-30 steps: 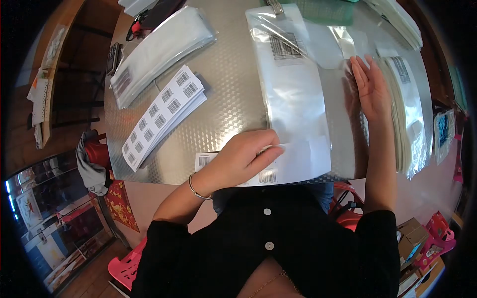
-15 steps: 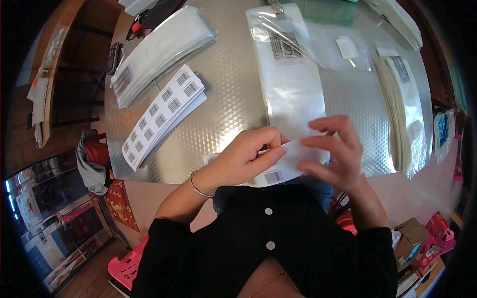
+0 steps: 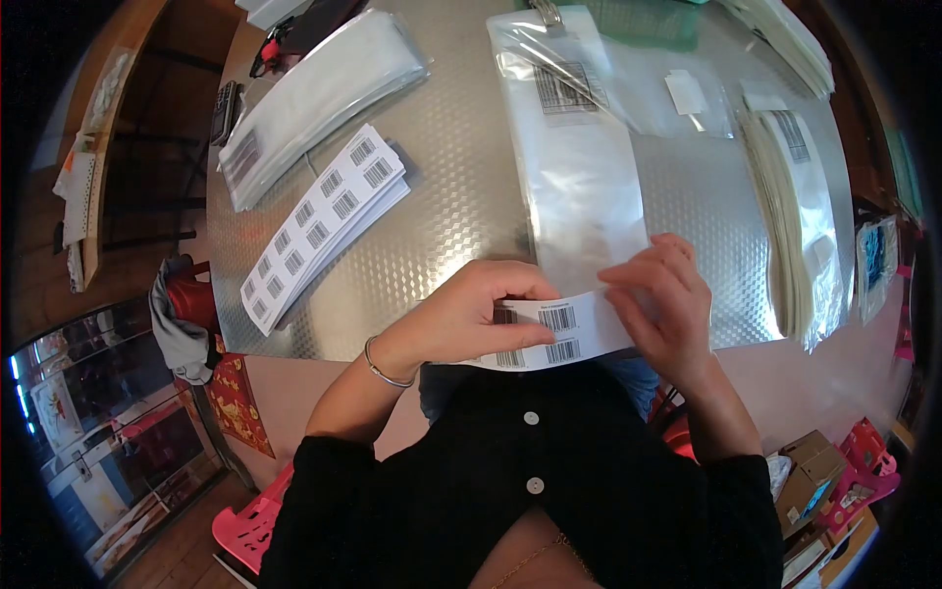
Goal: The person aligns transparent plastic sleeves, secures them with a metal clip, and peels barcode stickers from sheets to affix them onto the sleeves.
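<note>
A white strip of barcode labels [image 3: 586,334] spans the gap between my hands at the table's near edge. My left hand [image 3: 481,314] pinches its left part, thumb on top, with barcodes showing around the thumb. At the strip's right end, my right hand [image 3: 662,304] grips it between thumb and fingers. Just beyond my hands lies a stack of clear plastic bags [image 3: 579,187], with a barcode label near its far end and a metal clip [image 3: 546,12] at the top. To the left rests a stack of barcode label sheets [image 3: 319,231].
Another pile of clear bags [image 3: 324,98] lies at the back left, near a black calculator-like device [image 3: 226,113]. A thick bag stack [image 3: 785,226] runs along the right side of the metal table [image 3: 451,177]. A pink chair [image 3: 250,525] stands below left.
My right fingers have closed on the strip's right end. The strip has been drawn straighter, and more of its barcodes now face up. My left hand has shifted slightly left.
</note>
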The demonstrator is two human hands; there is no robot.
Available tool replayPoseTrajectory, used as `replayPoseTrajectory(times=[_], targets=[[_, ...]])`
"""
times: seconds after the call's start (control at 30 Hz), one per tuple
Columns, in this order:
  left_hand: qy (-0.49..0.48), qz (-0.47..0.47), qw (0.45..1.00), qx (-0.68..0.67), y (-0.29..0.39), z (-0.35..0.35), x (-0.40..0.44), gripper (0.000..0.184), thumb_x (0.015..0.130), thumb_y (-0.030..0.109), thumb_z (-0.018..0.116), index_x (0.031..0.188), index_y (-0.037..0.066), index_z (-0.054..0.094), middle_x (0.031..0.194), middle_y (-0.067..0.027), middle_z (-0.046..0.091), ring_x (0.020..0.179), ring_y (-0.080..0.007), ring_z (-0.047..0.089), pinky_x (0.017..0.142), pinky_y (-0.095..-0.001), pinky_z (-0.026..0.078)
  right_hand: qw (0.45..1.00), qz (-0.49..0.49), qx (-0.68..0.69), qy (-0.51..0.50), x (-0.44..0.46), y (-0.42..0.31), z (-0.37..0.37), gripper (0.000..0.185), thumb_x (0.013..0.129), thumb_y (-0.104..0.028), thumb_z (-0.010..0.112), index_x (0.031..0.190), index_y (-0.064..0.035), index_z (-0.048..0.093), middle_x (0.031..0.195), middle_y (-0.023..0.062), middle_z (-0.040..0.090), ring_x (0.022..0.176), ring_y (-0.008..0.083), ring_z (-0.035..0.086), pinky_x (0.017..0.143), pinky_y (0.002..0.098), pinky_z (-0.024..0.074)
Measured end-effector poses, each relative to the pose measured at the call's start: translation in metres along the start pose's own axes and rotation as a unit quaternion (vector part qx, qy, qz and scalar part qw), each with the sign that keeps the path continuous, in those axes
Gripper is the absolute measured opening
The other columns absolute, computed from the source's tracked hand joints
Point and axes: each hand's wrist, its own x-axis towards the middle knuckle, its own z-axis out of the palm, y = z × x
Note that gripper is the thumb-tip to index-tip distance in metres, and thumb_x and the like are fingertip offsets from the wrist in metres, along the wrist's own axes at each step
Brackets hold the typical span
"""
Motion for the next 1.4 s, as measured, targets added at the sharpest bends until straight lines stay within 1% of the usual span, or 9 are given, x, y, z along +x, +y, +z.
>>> replayPoseTrajectory(times=[0.17,0.27,0.47,0.67,0.77,0.87,1.07,1.17,1.4], targets=[[-0.005,0.016,0.999,-0.051,0.003,0.002,0.001,0.029,0.08,0.008,0.072,0.106,0.0,0.065,0.092,-0.0063,0.062,0.083,-0.0152,0.059,0.073,-0.0265,0.047,0.996,-0.061,-0.059,0.032,0.004,-0.012,0.001,0.035,0.065,-0.024,0.082,0.096,-0.0122,0.07,0.1,0.0029,0.062,0.092,0.0211,0.058,0.089,0.046,0.0391],[-0.007,0.019,0.996,-0.085,0.002,0.006,0.002,0.032,0.081,0.007,0.071,0.111,0.001,0.064,0.096,-0.0054,0.061,0.083,-0.0137,0.058,0.071,-0.0249,0.046,0.998,-0.049,-0.025,0.032,0.0,-0.012,0.006,0.037,0.062,-0.026,0.083,0.094,-0.0121,0.072,0.097,0.0027,0.063,0.088,0.02,0.058,0.084,0.0411,0.0394],[-0.011,-0.008,0.994,-0.109,-0.004,0.011,-0.001,0.034,0.083,0.006,0.069,0.116,0.001,0.062,0.098,-0.0044,0.062,0.084,-0.0095,0.056,0.068,-0.0221,0.044,0.997,-0.028,-0.007,0.075,-0.006,-0.017,0.013,0.034,0.059,-0.02,0.084,0.09,-0.01,0.073,0.092,0.0012,0.065,0.08,0.0175,0.057,0.074,0.0324,0.038],[-0.028,0.022,0.99,-0.134,-0.009,0.014,0.001,0.034,0.084,0.007,0.069,0.116,-0.001,0.062,0.099,-0.0043,0.062,0.089,-0.01,0.057,0.077,-0.0238,0.045,0.994,-0.032,0.002,0.106,-0.011,-0.022,0.015,0.035,0.058,-0.013,0.083,0.092,-0.0094,0.073,0.091,0.001,0.065,0.078,0.0152,0.057,0.072,0.0306,0.0377],[-0.035,-0.038,0.98,-0.192,-0.003,0.015,0.001,0.033,0.085,0.008,0.068,0.116,-0.001,0.062,0.1,-0.0048,0.062,0.091,-0.011,0.057,0.081,-0.0251,0.045,0.991,-0.067,-0.009,0.116,-0.014,-0.018,0.017,0.033,0.057,-0.01,0.082,0.089,-0.0092,0.073,0.09,0.001,0.065,0.077,0.0151,0.058,0.071,0.0306,0.0381],[-0.027,-0.016,0.988,-0.153,-0.007,0.019,0.001,0.031,0.087,0.009,0.067,0.115,-0.002,0.061,0.098,-0.005,0.062,0.092,-0.0106,0.058,0.081,-0.0252,0.046,0.99,-0.083,-0.002,0.11,-0.018,-0.017,0.019,0.03,0.058,-0.007,0.08,0.086,-0.0095,0.07,0.089,0.0013,0.065,0.076,0.016,0.059,0.07,0.0309,0.039],[-0.055,-0.059,0.993,-0.088,-0.004,0.007,-0.001,0.015,0.089,0.011,0.064,0.094,-0.003,0.062,0.081,-0.0032,0.06,0.077,-0.0098,0.055,0.068,-0.0254,0.045,0.986,-0.093,-0.018,0.137,-0.019,-0.017,0.018,0.029,0.06,-0.005,0.078,0.086,-0.0102,0.066,0.088,0.0011,0.065,0.075,0.0179,0.06,0.068,0.0311,0.0402],[-0.026,-0.017,0.999,-0.042,0.001,0.009,0.001,0.014,0.091,0.011,0.061,0.087,-0.003,0.06,0.074,-0.0043,0.057,0.069,-0.0112,0.052,0.063,-0.0265,0.043,0.982,-0.126,-0.045,0.133,-0.02,-0.017,0.017,0.026,0.062,-0.008,0.075,0.087,-0.0108,0.066,0.089,0.0005,0.065,0.076,0.0171,0.06,0.067,0.0309,0.0404],[-0.003,-0.073,0.996,-0.045,0.002,0.014,0.002,0.019,0.094,0.015,0.056,0.086,-0.002,0.058,0.07,-0.0068,0.052,0.066,-0.0144,0.049,0.062,-0.0286,0.042,0.961,-0.222,-0.135,0.1,-0.023,-0.016,0.01,0.02,0.065,-0.015,0.069,0.086,-0.0125,0.068,0.093,-0.0015,0.067,0.077,0.0116,0.059,0.065,0.0276,0.0397]])
